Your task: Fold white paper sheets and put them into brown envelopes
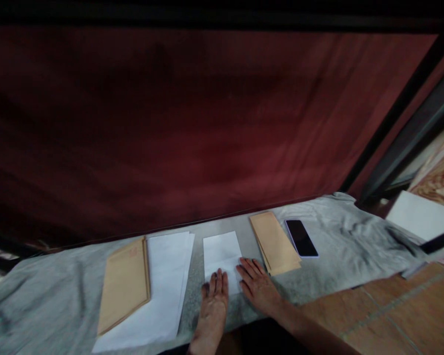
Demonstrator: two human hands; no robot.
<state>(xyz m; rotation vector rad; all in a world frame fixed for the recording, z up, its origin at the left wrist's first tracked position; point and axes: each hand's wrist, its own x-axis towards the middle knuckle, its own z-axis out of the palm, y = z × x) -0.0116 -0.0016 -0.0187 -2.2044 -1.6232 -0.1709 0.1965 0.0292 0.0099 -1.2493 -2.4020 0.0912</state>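
A white sheet of paper (222, 246) lies on the grey cloth in front of me, with what looks like a fold across its middle. Flat on its lower left part rests my left hand (213, 301), fingers stretched out. My right hand (258, 286) is spread over the paper's lower right edge, palm down. Both hands are open and grip nothing; they hide part of the sheet's near end. Just beyond the right hand are a few brown envelopes (274, 241), slightly fanned.
Left of me, a stack of brown envelopes (124, 283) overlaps larger white sheets (166, 286). A phone (302, 238) with a purple edge lies at the right. Grey cloth (348, 241) covers the surface, a dark red panel (214, 128) rises behind, and tiled floor (403, 310) shows at lower right.
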